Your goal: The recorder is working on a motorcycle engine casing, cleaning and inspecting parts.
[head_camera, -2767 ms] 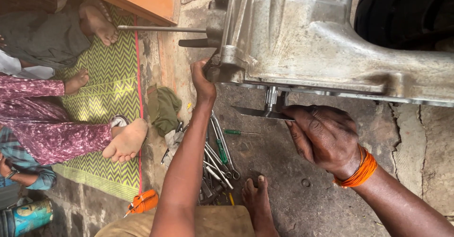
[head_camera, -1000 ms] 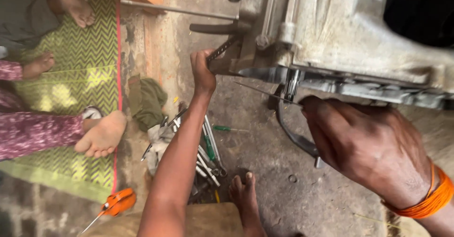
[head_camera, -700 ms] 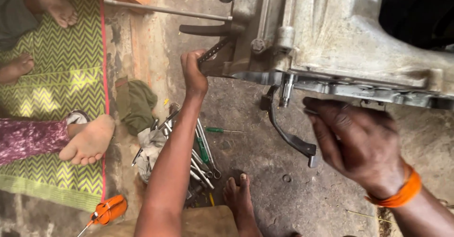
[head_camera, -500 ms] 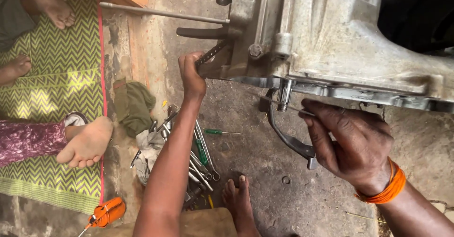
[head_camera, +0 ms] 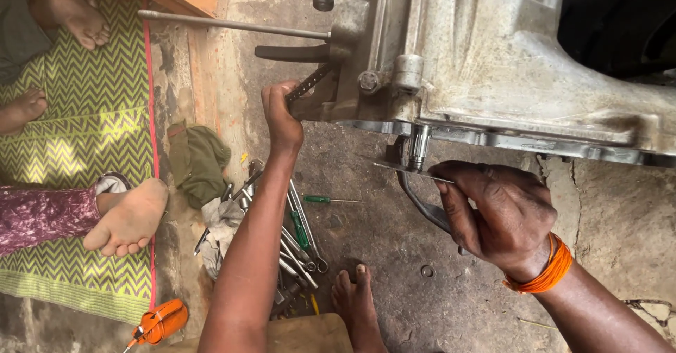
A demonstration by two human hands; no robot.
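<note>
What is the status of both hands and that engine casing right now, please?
Left hand gripping chain at engine casing. Right hand holds thin blade against splined shaft, curved lever beneath. Nothing blocking.

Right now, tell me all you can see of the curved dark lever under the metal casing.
The lever is a dark, curved metal arm, dull and greasy-looking. Its upper end sits at a short ribbed shaft that sticks down from the lower edge of the grey metal casing. From there it bends down and to the right, and its lower end is hidden under the right hand, whose fingers wrap it. A thin flat strip crosses it just below the shaft. The left hand is apart from it, at the casing's corner.
</note>
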